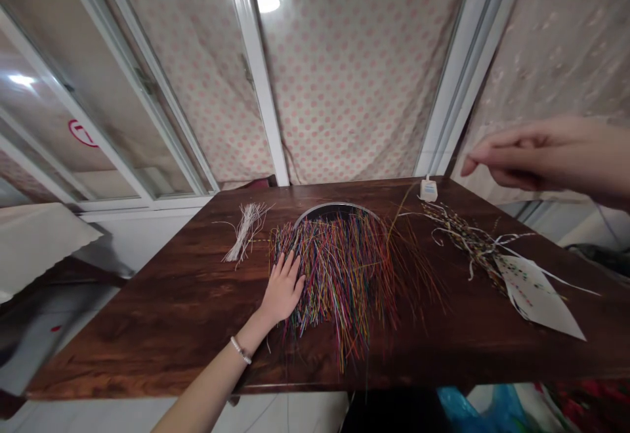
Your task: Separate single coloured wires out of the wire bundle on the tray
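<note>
My left hand (283, 288) lies flat, fingers apart, on the near side of a dense fan of thin multicoloured strands (339, 275), probably wires. The strands spill over the rim of a round dark metal pan (335, 208). My right hand (541, 157) hangs above the far right corner of the wooden table (147, 328), touching nothing I can see. Below it lies a tangle of beaded strands (472, 239) beside a white dotted paper sheet (536, 295). A bundle of white strands (246, 229) rests at the far left.
A small white plug-like box (428, 190) stands at the far table edge. A beaded bracelet (241, 350) circles my left wrist. Polka-dot cloth (354, 79) and window frames (123, 111) rise behind the table. A blue plastic bag (492, 413) shows below its near edge.
</note>
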The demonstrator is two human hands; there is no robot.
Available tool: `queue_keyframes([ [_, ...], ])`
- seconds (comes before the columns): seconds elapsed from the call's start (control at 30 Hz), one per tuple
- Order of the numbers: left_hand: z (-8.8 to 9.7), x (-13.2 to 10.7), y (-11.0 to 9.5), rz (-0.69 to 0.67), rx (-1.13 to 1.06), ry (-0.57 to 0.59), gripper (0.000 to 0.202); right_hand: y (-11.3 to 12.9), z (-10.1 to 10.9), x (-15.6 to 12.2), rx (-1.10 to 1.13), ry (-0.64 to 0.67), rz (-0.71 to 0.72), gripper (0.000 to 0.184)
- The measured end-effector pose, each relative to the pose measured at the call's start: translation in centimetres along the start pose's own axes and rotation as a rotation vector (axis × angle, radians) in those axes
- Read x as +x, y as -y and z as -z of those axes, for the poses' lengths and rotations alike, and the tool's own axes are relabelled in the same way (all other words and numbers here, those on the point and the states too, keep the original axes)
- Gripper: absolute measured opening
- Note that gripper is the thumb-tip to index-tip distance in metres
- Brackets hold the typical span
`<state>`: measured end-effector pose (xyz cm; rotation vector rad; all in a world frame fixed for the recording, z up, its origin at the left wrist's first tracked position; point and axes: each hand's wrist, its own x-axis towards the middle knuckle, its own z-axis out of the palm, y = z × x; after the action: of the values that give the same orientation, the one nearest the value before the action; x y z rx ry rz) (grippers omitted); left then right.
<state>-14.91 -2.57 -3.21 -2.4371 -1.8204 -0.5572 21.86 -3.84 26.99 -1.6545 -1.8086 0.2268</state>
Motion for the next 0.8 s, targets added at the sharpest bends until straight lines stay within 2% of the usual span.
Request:
queue_keyframes([
  [0.1, -0.1, 0.0, 0.1, 0.003, -0.011, 0.005, 0.052, 1.8, -0.2, 2.2, -0.035, 0.130, -0.030, 0.051],
  [0.27, 0.0, 0.3, 0.5, 0.025, -0.092, 0.032, 0.053, 1.7, -3.6, 5.4, 0.098, 0.029, -0.009, 0.039],
  [0.4, 0.3, 0.2, 0.4, 0.050, -0.201, 0.016, 0.050, 1.0, -6.1, 6.7, 0.332, -0.120, -0.012, 0.035],
  [0.53, 1.5, -0.1, 0.1, 0.081, -0.322, -0.057, 0.046, 1.5, -5.4, 7.8, 0.503, -0.287, 0.016, 0.038],
  [0.63, 3.2, 0.9, 1.5, 0.112, -0.345, -0.161, 0.044, 1.5, -4.8, 8.5, 0.517, -0.366, 0.021, 0.039],
  [0.7, 4.3, 2.3, 3.5, 0.145, -0.297, -0.243, 0.044, 0.5, -6.2, 8.2, 0.463, -0.299, -0.052, 0.037],
  [0.77, 5.1, 4.1, 6.0, 0.155, -0.154, -0.278, 0.047, -1.2, -9.4, 7.1, 0.366, -0.121, -0.185, 0.032],
  [0.8, 5.3, 4.9, 7.2, 0.137, -0.063, -0.248, 0.048, -2.3, -11.7, 6.2, 0.348, -0.041, -0.234, 0.027],
])
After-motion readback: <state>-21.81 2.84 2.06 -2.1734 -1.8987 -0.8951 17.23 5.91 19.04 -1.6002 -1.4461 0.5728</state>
